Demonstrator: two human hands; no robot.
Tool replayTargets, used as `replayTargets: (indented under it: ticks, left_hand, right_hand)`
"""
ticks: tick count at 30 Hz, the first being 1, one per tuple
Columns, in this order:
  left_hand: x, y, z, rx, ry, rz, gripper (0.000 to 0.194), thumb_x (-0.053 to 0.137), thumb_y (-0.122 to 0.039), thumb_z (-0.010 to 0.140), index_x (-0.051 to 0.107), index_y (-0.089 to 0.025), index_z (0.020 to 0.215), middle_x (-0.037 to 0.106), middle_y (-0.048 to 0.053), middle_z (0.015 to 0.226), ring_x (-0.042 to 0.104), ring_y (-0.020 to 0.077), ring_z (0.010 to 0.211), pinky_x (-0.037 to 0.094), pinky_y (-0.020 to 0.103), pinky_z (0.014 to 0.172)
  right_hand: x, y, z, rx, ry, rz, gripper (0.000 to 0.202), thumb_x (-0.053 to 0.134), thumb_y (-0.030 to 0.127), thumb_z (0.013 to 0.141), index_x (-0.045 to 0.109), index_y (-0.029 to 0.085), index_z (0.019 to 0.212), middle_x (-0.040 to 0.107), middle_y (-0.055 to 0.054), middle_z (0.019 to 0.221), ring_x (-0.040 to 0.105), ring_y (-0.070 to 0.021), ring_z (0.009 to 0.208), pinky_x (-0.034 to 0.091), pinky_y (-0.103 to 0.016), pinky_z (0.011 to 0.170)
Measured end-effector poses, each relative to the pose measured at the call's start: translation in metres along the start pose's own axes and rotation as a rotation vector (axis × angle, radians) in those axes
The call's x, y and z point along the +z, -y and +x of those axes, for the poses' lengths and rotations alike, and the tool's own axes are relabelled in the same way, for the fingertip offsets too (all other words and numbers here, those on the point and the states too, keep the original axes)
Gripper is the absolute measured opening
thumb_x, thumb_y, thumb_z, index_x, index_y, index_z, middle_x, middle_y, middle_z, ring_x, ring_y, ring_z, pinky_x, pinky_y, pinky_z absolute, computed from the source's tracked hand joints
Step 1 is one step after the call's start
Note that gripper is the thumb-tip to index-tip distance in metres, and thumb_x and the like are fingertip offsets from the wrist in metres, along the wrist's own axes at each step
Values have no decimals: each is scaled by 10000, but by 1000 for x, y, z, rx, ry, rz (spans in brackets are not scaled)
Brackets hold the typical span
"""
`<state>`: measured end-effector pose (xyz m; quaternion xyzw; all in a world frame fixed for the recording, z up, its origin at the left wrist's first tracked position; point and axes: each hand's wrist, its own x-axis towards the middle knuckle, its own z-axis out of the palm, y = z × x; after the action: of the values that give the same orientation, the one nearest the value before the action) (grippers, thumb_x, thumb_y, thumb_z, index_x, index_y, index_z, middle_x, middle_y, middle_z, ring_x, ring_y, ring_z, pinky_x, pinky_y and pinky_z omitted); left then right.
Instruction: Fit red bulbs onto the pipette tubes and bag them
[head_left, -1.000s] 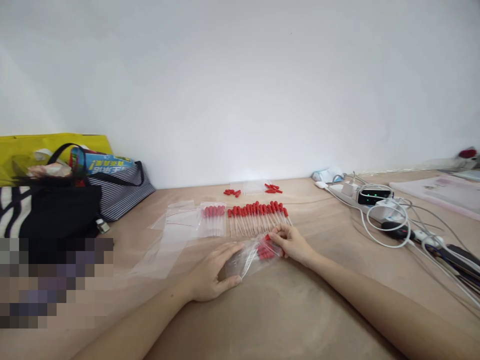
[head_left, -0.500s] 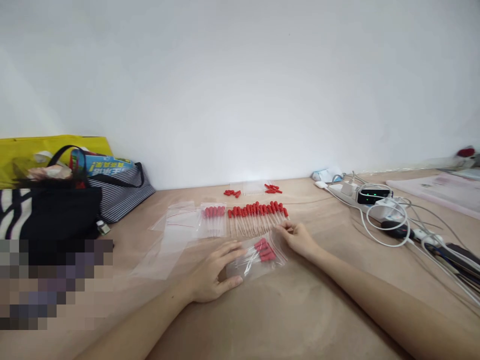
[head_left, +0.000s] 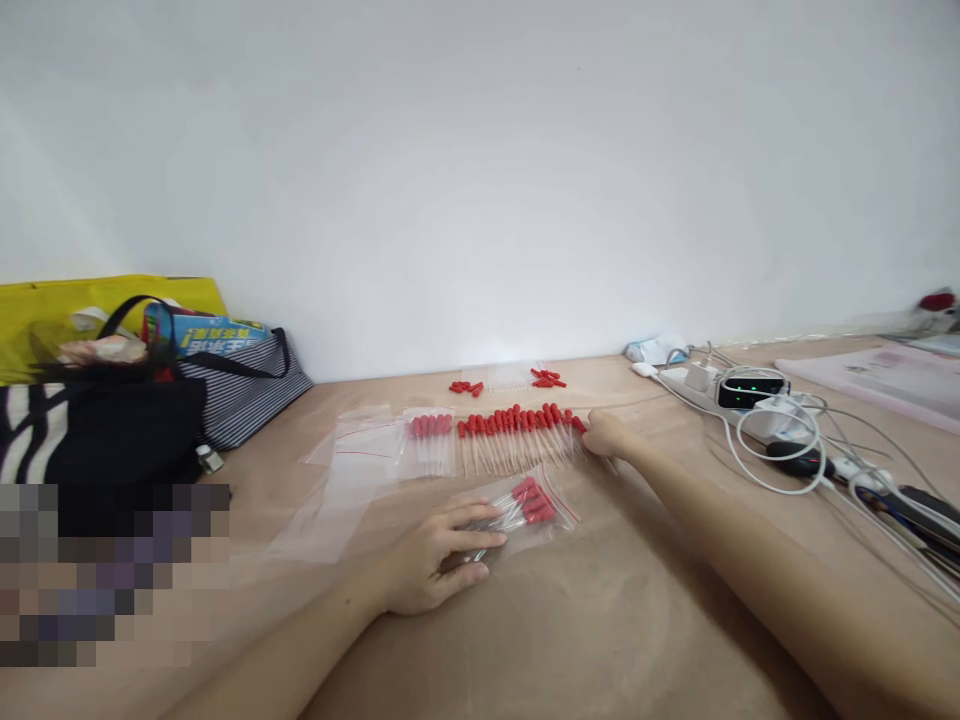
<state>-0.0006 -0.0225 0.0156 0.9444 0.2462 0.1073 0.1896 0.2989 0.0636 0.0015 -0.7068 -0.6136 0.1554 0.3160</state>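
My left hand [head_left: 442, 555] lies with fingers stretched over the lower end of a clear zip bag [head_left: 556, 537], pressing it to the table. Inside the bag are several droppers with red rubber bulbs [head_left: 534, 500] and clear stems. At the right end of a row of loose red-bulbed droppers [head_left: 516, 420], my right hand [head_left: 604, 435] has its fingers curled in beside the last bulb. What those fingers grip is mostly hidden. Left of the row lies another clear bag [head_left: 429, 455] of droppers, overlapping several flat zip bags [head_left: 356, 490].
Behind the row are two small piles of red bulbs [head_left: 466, 387] and some clear stems [head_left: 510, 378] by the wall. Bags, one striped [head_left: 240, 395], stand at the left. A power strip [head_left: 679, 382] with tangled white cables lies at the right.
My right hand has left the zip bag's mouth and moved forward and right to the end of the dropper row. My left hand has slid slightly further onto the bag.
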Motion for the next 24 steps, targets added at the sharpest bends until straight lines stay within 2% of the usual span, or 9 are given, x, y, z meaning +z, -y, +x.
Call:
replayTargets:
  ticks: [4, 6, 8, 10, 13, 18, 24]
  left_hand:
    - [-1, -1, 0, -18, 13, 8, 348, 472, -285, 824, 504, -284, 1171, 412, 34, 1310, 358, 229, 1201, 299, 415, 987]
    - [-1, -2, 0, -39, 26, 11, 349, 455, -287, 835, 491, -287, 1182, 408, 31, 1313, 353, 230, 1204, 296, 418, 988]
    - [0, -2, 0, -70, 24, 13, 355, 416, -269, 854, 463, -290, 1206, 405, 28, 1314, 352, 224, 1204, 294, 417, 989]
    - [1, -1, -1, -96, 5, 14, 359, 379, -240, 869, 449, -294, 1217, 404, 26, 1314, 361, 215, 1198, 301, 412, 985]
    - [4, 2, -1, -95, -19, 14, 352, 387, -226, 862, 475, -294, 1196, 400, 30, 1315, 374, 218, 1187, 315, 400, 976]
    - [5, 2, 0, -90, -20, 15, 349, 417, -226, 848, 491, -293, 1182, 402, 39, 1310, 373, 221, 1186, 312, 397, 976]
    - [5, 1, 0, -88, -26, 2, 345, 423, -236, 849, 492, -307, 1179, 404, 33, 1309, 373, 230, 1187, 309, 412, 975]
  right_hand:
    - [-20, 0, -14, 47, -28, 35, 325, 511, 168, 677, 483, 109, 996, 551, -46, 596, 548, -180, 579, 380, -263, 519]
    - [-27, 0, -29, 27, -35, 230, 424, 464, 185, 705, 380, 127, 1117, 502, 14, 575, 509, -140, 498, 386, -251, 485]
    - [-26, 0, -47, 2, -40, 544, 482, 455, 235, 722, 288, 168, 1169, 456, 57, 578, 468, -110, 431, 389, -241, 438]
    - [-18, 1, -65, -20, -71, 769, 514, 506, 299, 707, 259, 209, 1148, 445, 72, 619, 466, -94, 427, 410, -240, 425]
    - [-1, 2, -84, -52, -110, 921, 523, 566, 382, 685, 271, 240, 1093, 445, 74, 664, 498, -91, 472, 452, -256, 461]
    - [16, 1, -95, -42, -41, 1037, 531, 613, 443, 653, 281, 248, 1018, 456, 78, 638, 510, -96, 486, 457, -251, 453]
    - [15, -1, -101, -55, 57, 1052, 501, 660, 442, 618, 310, 240, 914, 500, 63, 642, 545, -112, 523, 481, -284, 517]
